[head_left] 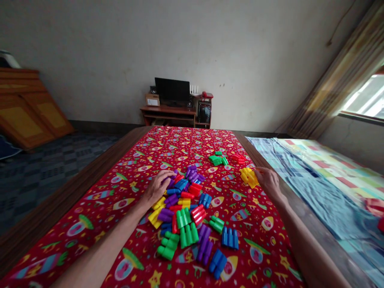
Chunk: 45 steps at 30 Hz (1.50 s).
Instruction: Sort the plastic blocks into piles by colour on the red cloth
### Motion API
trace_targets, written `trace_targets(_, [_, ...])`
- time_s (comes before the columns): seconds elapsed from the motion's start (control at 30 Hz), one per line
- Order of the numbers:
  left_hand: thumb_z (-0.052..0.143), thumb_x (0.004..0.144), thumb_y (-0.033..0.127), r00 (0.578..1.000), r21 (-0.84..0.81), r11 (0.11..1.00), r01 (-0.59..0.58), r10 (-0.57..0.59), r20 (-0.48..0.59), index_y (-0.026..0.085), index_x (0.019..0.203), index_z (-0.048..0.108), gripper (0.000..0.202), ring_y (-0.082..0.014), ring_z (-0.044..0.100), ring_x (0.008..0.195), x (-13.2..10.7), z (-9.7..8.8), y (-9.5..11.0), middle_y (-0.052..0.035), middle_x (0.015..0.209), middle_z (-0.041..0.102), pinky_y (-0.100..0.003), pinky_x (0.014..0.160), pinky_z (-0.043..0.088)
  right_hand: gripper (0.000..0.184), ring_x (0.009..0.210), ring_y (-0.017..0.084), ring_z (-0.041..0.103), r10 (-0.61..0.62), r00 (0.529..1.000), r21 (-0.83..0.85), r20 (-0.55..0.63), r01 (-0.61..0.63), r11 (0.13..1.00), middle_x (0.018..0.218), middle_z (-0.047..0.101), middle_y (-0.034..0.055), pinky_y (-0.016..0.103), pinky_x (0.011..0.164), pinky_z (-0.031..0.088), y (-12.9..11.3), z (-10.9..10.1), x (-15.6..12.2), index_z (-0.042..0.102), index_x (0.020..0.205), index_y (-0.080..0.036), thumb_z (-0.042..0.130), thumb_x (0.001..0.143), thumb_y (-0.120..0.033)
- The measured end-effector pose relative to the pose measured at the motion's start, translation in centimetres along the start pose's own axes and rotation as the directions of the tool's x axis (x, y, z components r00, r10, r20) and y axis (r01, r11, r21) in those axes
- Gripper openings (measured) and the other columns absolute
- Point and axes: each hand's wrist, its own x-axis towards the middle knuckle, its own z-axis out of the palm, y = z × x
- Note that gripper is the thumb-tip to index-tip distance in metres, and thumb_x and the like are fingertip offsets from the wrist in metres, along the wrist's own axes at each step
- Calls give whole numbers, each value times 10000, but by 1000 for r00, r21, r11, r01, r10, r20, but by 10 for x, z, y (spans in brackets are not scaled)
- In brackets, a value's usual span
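A heap of chunky plastic interlocking blocks (183, 208) in purple, blue, green, red and yellow lies on a red printed cloth (135, 160). My left hand (157, 187) rests at the heap's upper left, its fingers over a purple block (169, 183). My right hand (268, 183) is to the right of the heap, with its fingertips at a yellow block cluster (249, 177). A green block group (217, 160) and a red block (238, 158) lie apart, farther forward. Part of the cloth under the blocks is hidden.
A dark wooden edge (75, 188) borders the cloth on the left. A checked blanket (327, 188) lies to the right. Ahead stand a desk (168, 112) with a monitor (172, 90), and a wooden cabinet (27, 108) at left.
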Motion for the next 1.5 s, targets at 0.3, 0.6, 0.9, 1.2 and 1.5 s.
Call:
trace_targets(0.3, [407, 880, 368, 1000, -6, 1000, 9, -9, 20, 180, 986, 690, 355, -240, 593, 1070, 0, -3, 6, -91, 1098, 652, -409, 1006, 462, 322, 836, 248, 693, -59, 998, 116, -7, 60, 991, 896, 745, 137, 361, 791, 519, -31, -23, 4, 738, 962, -151, 494, 861, -334])
trace_targets(0.6, [401, 896, 369, 1000, -2, 1000, 12, -12, 18, 181, 1048, 685, 373, -240, 589, 1092, -1, -3, 12, -93, 1134, 656, -422, 1039, 439, 430, 1059, 256, 647, -655, 637, 470, 407, 469, 748, 1231, 644, 169, 357, 861, 523, -163, 16, -34, 600, 1293, -167, 591, 882, -294])
trace_targets(0.9, [381, 934, 475, 982, -60, 998, -5, 16, 189, 192, 1192, 671, 481, -282, 486, 1302, -2, -3, 15, -113, 1364, 578, -460, 1119, 353, 502, 1014, 227, 634, -726, 537, 526, 430, 504, 684, 1172, 662, 140, 328, 865, 504, -190, 47, -42, 628, 1230, -142, 554, 749, -20])
trace_targets(1.2, [407, 929, 432, 986, -70, 997, -31, 42, 162, 194, 1126, 701, 426, -272, 548, 1229, -1, -6, 13, -104, 1267, 646, -436, 1079, 407, 290, 689, 159, 662, -485, 775, 461, 406, 284, 841, 822, 743, 57, 253, 691, 481, -154, 27, -2, 726, 1067, -155, 597, 808, -172])
trace_targets(1.5, [394, 922, 442, 986, -57, 998, -7, 16, 166, 169, 1136, 692, 457, -262, 537, 1234, -2, -6, 14, -115, 1274, 639, -411, 1101, 376, 402, 800, 233, 672, -99, 995, 237, 14, 93, 967, 893, 734, 132, 353, 753, 506, -63, 55, 62, 638, 1169, -113, 543, 863, -357])
